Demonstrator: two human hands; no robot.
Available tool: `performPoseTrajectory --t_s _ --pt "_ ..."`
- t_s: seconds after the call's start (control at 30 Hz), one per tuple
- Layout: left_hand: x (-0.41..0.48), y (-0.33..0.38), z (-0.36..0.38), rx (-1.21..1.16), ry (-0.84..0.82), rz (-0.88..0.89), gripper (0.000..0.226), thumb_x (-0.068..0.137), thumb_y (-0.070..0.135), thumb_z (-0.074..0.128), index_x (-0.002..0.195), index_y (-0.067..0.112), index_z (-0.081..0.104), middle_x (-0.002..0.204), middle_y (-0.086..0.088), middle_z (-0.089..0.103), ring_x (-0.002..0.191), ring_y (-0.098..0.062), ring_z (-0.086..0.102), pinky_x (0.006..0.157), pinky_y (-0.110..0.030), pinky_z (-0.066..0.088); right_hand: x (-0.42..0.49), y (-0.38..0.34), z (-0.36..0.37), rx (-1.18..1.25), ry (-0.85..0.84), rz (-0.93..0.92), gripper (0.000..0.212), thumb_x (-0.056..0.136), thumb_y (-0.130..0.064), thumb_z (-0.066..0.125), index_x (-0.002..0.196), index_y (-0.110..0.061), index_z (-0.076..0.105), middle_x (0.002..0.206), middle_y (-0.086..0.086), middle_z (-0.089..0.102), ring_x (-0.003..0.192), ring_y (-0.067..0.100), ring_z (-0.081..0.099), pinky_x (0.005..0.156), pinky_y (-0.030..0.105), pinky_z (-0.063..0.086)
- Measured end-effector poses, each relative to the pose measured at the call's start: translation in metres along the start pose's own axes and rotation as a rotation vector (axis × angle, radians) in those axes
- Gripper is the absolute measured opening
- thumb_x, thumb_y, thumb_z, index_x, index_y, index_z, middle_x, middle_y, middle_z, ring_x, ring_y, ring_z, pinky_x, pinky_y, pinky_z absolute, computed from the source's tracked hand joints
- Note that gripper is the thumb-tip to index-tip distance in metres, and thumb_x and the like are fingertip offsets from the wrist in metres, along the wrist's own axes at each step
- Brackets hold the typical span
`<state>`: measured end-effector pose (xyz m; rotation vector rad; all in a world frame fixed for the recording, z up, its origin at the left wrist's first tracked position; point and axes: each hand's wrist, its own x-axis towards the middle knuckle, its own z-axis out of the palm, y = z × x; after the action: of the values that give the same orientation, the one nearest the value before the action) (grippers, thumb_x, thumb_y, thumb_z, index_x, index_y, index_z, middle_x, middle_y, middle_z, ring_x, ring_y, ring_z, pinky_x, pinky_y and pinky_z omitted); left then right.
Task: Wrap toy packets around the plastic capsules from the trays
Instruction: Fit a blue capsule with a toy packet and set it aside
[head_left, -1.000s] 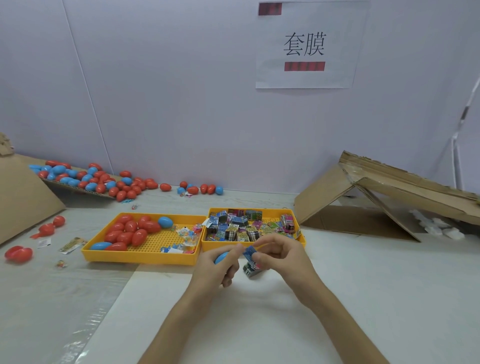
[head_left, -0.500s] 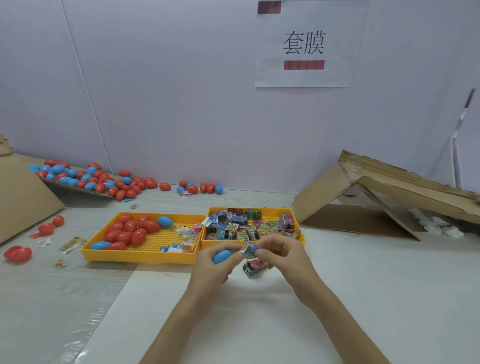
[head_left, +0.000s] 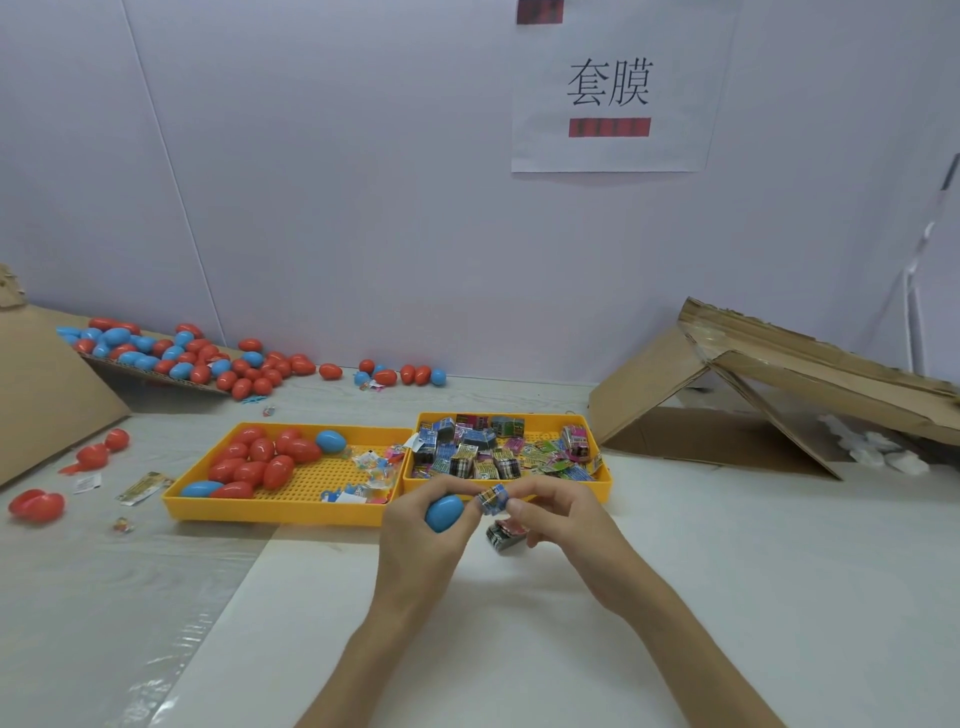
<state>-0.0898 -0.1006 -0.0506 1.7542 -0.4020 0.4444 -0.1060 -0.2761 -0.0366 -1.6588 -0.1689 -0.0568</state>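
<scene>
Clamped left grip (head_left: 415, 535) round a blue capsule (head_left: 444, 513) just before the packet tray (head_left: 605, 486), pinched a toy packet (head_left: 492, 499) beside it in right grip (head_left: 566, 525), wrap seemingly unfinished, with red capsules (head_left: 260, 460) and loose packets (head_left: 467, 457) waiting.

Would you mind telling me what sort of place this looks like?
Likely a hand-packing workbench: yellow trays of plastic capsules and toy packets, heaps of spare capsules by the wall, and a printed sign.
</scene>
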Motion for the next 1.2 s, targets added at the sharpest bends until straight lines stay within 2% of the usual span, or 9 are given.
performPoseTrajectory --t_s 0.13,0.23,0.33,0.47,0.67,0.8,0.93,1.1,1.2 --pt "0.0002 -0.0019 -0.0004 0.031 0.08 0.034 0.022 0.085 0.004 0.077 0.085 0.026 0.075 0.08 0.018 0.071 0.081 -0.008 0.069 0.067 -0.015 0.051 0.0007 -0.0006 0.0035 -0.008 -0.015 -0.013 0.012 0.096 -0.008 0.063 0.101 -0.002 0.071 0.091 0.008 0.064 0.085 0.02 0.059 0.067 0.024 0.048" --pt "-0.0016 -0.0029 0.0 0.131 0.089 0.154 0.022 0.083 0.003 0.079 0.09 0.023 0.075 0.082 0.019 0.071 0.083 -0.006 0.069 0.068 -0.018 0.053 0.0002 -0.0016 0.0063 -0.043 -0.04 -0.031 0.015 0.096 -0.019 0.065 0.095 -0.005 0.071 0.082 -0.006 0.064 0.081 0.013 0.058 0.066 0.024 0.048" --pt "-0.0028 -0.003 0.001 0.183 0.093 0.239 0.021 0.082 0.005 0.08 0.093 0.022 0.074 0.085 0.022 0.069 0.082 -0.004 0.068 0.067 -0.017 0.053 -0.0004 -0.0002 0.0055 -0.052 -0.046 -0.051 0.015 0.095 -0.019 0.067 0.094 -0.003 0.069 0.077 -0.011 0.064 0.077 0.01 0.057 0.065 0.024 0.048" --pt "-0.0025 -0.0033 0.0018 0.115 0.096 0.154 0.007 0.086 0.021 0.072 0.087 0.027 0.07 0.079 0.016 0.069 0.076 -0.01 0.068 0.063 -0.017 0.051 -0.0019 -0.0014 0.0056 -0.019 -0.063 -0.069 0.019 0.09 -0.024 0.07 0.093 -0.005 0.069 0.085 -0.002 0.065 0.08 0.015 0.056 0.065 0.025 0.047" --pt "0.0002 -0.0004 0.003 0.006 -0.031 -0.031 0.025 0.087 0.007 0.075 0.08 0.031 0.071 0.079 0.017 0.07 0.075 -0.005 0.065 0.063 -0.013 0.048 -0.0021 -0.0034 0.005 0.025 -0.03 -0.127 0.033 0.081 -0.03 0.072 0.097 -0.001 0.071 0.082 -0.008 0.066 0.074 0.01 0.059 0.062 0.018 0.047" --pt "0.0009 0.0011 0.0025 -0.018 -0.017 -0.053 0.023 0.087 0.008 0.076 0.08 0.03 0.072 0.077 0.019 0.07 0.075 -0.004 0.065 0.063 -0.012 0.048 -0.002 -0.0035 0.0035 0.039 -0.023 -0.135 0.028 0.081 -0.029 0.073 0.095 -0.005 0.072 0.09 -0.001 0.066 0.076 0.013 0.059 0.062 0.017 0.048" --pt "0.0034 -0.0006 -0.0012 -0.057 0.075 -0.081 0.019 0.087 0.009 0.076 0.081 0.026 0.073 0.076 0.012 0.07 0.073 -0.007 0.064 0.062 -0.013 0.047 -0.0014 -0.0026 0.0047 0.005 -0.045 -0.11 0.008 0.088 -0.018 0.072 0.093 -0.011 0.074 0.09 -0.009 0.068 0.076 0.011 0.061 0.061 0.017 0.048" --pt "0.001 0.0021 0.0 -0.03 0.064 -0.034 0.02 0.086 0.009 0.076 0.08 0.028 0.071 0.075 0.016 0.068 0.074 -0.007 0.063 0.062 -0.012 0.047 -0.0022 -0.004 0.0048 -0.002 -0.035 -0.06 0.024 0.09 -0.031 0.067 0.096 -0.01 0.074 0.089 0.002 0.067 0.081 0.02 0.06 0.064 0.024 0.049" --pt "-0.0006 0.0005 0.0008 0.005 0.036 0.006 0.019 0.086 0.007 0.076 0.082 0.025 0.072 0.076 0.014 0.068 0.074 -0.012 0.064 0.061 -0.017 0.049 -0.0027 -0.0055 0.0052 -0.006 -0.028 -0.051 0.026 0.086 -0.038 0.07 0.094 -0.013 0.075 0.086 -0.002 0.067 0.08 0.017 0.061 0.065 0.022 0.049"
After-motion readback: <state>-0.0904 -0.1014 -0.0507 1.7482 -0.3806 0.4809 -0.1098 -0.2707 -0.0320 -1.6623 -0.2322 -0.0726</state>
